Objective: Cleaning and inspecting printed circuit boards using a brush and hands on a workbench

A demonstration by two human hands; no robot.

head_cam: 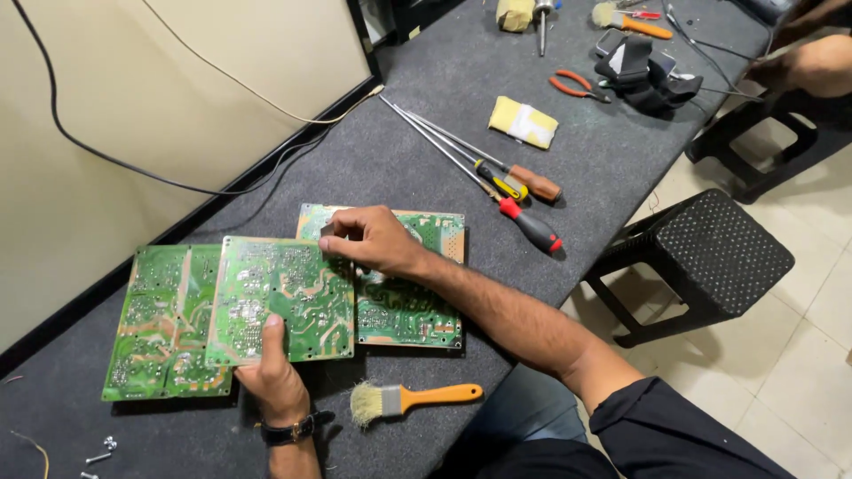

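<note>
A green circuit board (pixel 280 297), solder side up, is held in both hands over the dark workbench. My left hand (pixel 273 377) grips its near edge with the thumb on top. My right hand (pixel 373 239) pinches its far right corner. Under it lie two more green circuit boards, one on the left (pixel 160 324) and one on the right (pixel 408 306). A small brush with an orange handle (pixel 413 399) lies just right of my left wrist.
Three long screwdrivers (pixel 497 182) lie beyond the boards, with a yellow cloth (pixel 524 121) and orange pliers (pixel 577 86) farther back. Loose screws (pixel 99 451) sit at the near left. A black stool (pixel 701 257) stands beside the bench. Another person's arm (pixel 816 62) shows at top right.
</note>
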